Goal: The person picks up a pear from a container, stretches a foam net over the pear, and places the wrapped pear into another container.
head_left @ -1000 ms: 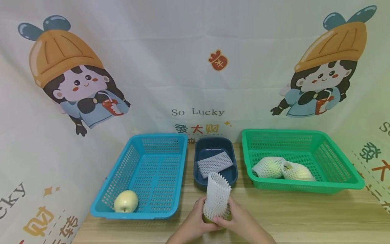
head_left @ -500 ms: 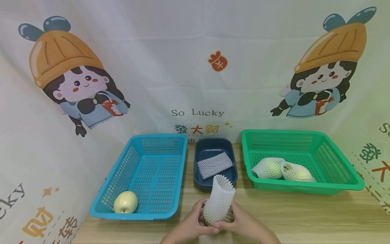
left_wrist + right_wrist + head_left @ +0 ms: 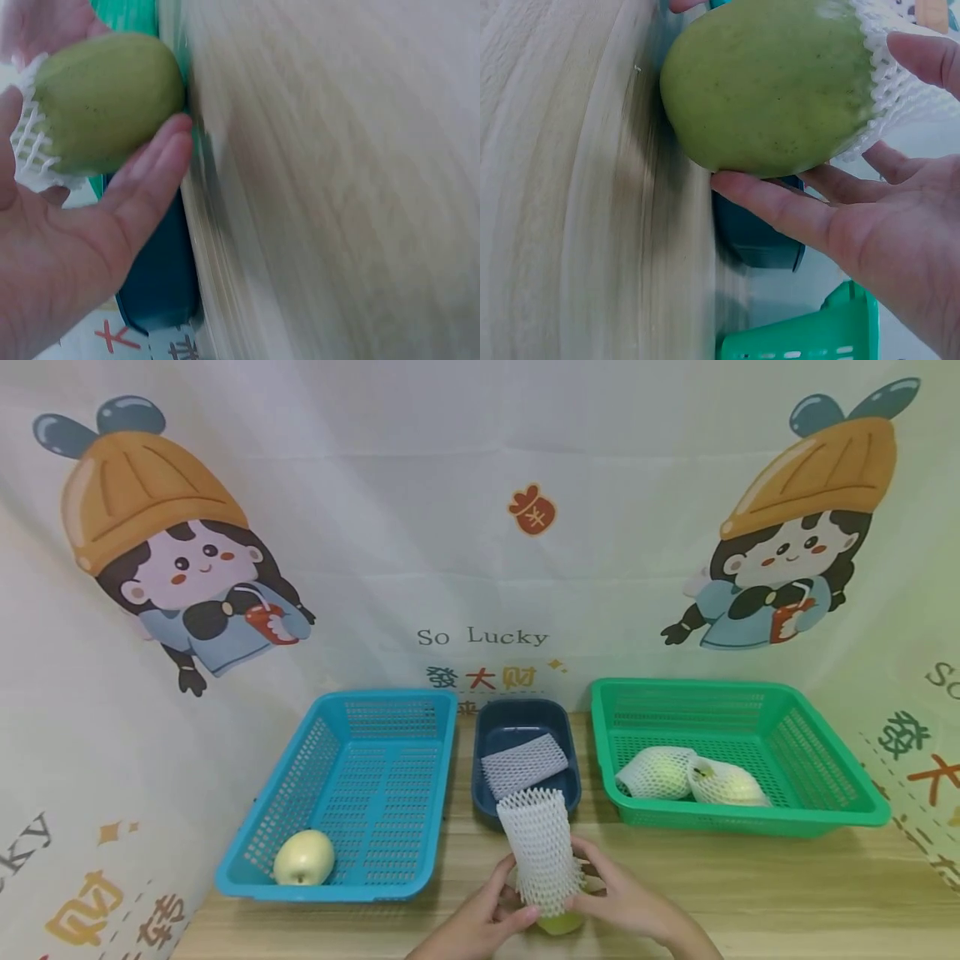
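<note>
Both hands hold an upright green oval fruit (image 3: 772,90) whose upper part sits inside a white foam net sleeve (image 3: 538,847). The sleeve's open end rises well above the fruit, tilted left. My left hand (image 3: 487,914) curls around the left side, its thumb at the sleeve's lower edge. On the other side, my right hand (image 3: 618,897) has its thumb near the sleeve edge and its fingers along the fruit. The bare green bottom shows in both wrist views, just above or touching the wooden table (image 3: 322,187); which one I cannot tell.
A blue basket (image 3: 378,889) at left holds one pale yellow fruit (image 3: 303,857). Behind my hands stands a dark blue bin (image 3: 483,735) with a flat foam net (image 3: 525,766). The green basket (image 3: 750,818) at right contains two net-wrapped fruits (image 3: 726,782). A printed cloth (image 3: 375,527) hangs behind.
The sleeve's top has swung from leaning right to leaning left. Both hands have shifted slightly right with the fruit, and more of its bare bottom shows below the net than half a second ago.
</note>
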A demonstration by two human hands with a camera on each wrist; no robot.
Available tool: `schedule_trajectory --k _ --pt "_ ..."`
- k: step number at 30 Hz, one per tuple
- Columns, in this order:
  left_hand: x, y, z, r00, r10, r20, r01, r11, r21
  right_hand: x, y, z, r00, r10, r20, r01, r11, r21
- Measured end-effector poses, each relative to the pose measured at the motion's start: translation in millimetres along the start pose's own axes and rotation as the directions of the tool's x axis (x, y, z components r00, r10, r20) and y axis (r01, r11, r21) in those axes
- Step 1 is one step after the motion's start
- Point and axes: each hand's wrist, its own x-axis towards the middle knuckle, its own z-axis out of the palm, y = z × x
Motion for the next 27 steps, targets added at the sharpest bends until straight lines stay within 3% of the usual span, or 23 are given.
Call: schedule_trajectory --k 6,12,19,27 --pt "4.2 9.8 9.7 0.995 -0.015 -0.103 0.027 0.994 0.11 -7.2 3 -6 0.999 0.042 -0.015 -0.041 0.998 0.049" --pt "8.7 23.1 16.5 0.985 -0.004 -0.174 0.052 0.961 0.272 -12.8 3 -7 0.998 0.047 -0.037 -0.046 0.999 0.029" --pt "10.3 24.5 15.8 0.987 -0.004 -0.16 0.056 0.947 0.317 -16.9 4 -8 0.999 0.014 -0.044 -0.014 1.0 -0.006" --pt "8.4 20.6 12.7 0.99 0.035 -0.136 0.022 0.918 0.396 -22.4 9 -12 1.0 0.018 0.021 -0.018 0.999 -0.03"
